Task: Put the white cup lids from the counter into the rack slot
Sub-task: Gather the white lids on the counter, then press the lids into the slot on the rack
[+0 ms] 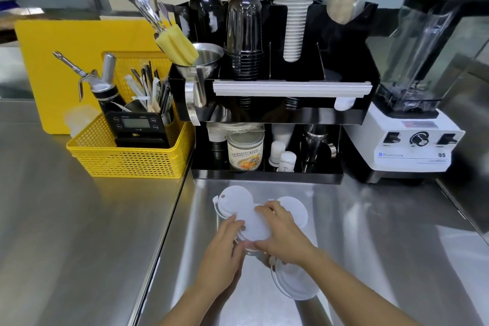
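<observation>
Several white cup lids lie overlapping on the steel counter (370,233) in front of the black rack (275,114). One lid (235,197) sits at the far left, another (296,209) at the right, and one (296,283) lies close to me. Both hands rest on a middle lid (255,226). My left hand (225,251) grips its left edge. My right hand (283,233) holds its right side with fingers curled over the top. A white lid (342,104) shows in the rack's right slot.
The rack's top holds stacked black cups (244,40), white paper cups (293,8) and a steel funnel (201,66). A yellow basket (127,153) with tools stands at the left. A white blender (412,119) stands at the right. A can (245,151) sits in the rack's lower shelf.
</observation>
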Available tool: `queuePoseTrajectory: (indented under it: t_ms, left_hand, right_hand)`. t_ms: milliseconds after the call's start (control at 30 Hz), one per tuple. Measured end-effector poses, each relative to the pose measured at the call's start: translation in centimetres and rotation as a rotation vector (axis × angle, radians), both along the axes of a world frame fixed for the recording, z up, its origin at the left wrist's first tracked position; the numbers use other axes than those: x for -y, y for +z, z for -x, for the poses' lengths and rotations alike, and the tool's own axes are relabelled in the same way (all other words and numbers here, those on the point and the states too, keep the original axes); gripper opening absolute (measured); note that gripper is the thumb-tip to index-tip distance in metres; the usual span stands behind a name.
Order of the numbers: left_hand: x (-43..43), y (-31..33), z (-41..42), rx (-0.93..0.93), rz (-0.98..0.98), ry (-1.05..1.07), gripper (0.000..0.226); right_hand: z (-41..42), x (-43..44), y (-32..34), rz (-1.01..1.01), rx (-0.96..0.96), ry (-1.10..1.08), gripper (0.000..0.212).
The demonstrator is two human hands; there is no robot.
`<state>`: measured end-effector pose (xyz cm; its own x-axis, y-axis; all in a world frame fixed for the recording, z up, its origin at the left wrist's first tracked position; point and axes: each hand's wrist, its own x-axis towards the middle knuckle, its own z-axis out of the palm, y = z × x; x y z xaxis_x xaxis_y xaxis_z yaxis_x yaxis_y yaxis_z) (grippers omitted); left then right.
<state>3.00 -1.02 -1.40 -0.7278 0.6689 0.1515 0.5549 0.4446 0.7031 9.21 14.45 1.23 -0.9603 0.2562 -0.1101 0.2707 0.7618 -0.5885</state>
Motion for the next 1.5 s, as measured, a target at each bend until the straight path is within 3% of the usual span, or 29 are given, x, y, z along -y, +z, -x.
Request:
queuePoseTrajectory:
  t_ms: [233,500,633,733,867,967,1100,1333,1500]
  left_hand:
    - [-3.5,8.2,3.1,-0.153,-0.212,-0.088,0.027]
    - [-8.7,19.0,4.9,-0.372,-0.416,-0.278,0.022]
    - [-11.4,23.4,5.7,-0.424,-0.382,-0.37,0.024]
    - [-13.9,26.4,6.4,-0.571,-0.288,-0.41,0.033]
    - [-17.8,29.4,6.9,-0.684,-0.17,-0.39,0.031]
    - [-20.4,30.7,7.3,-0.634,-0.068,-0.374,0.033]
    - [-23.2,31.1,9.1,-0.54,0.047,-0.37,0.036]
    - [-26.9,28.6,12.3,-0.552,0.265,-0.436,0.045]
    - [-28.2,27.6,13.8,-0.771,0.325,-0.478,0.037]
  right_hand:
    - [0.3,-2.1,7.0,-0.002,-0.394,-0.096,0.091]
    - [-0.4,-6.7,17.0,-0.143,-0.711,-0.131,0.073]
    - [-0.6,-9.4,20.5,-0.326,-0.808,-0.217,0.067]
    - [-0.4,-11.4,22.7,-0.402,-0.854,-0.321,0.069]
    - [1.1,-14.8,24.4,-0.438,-0.776,-0.414,0.076]
    - [2.2,-16.9,25.5,-0.394,-0.666,-0.405,0.078]
    - [3.1,-19.4,26.6,-0.317,-0.458,-0.363,0.066]
    - [6.2,-22.2,27.1,-0.527,-0.136,-0.278,0.07]
    - [8.2,-22.8,25.5,-0.653,0.077,-0.188,0.066]
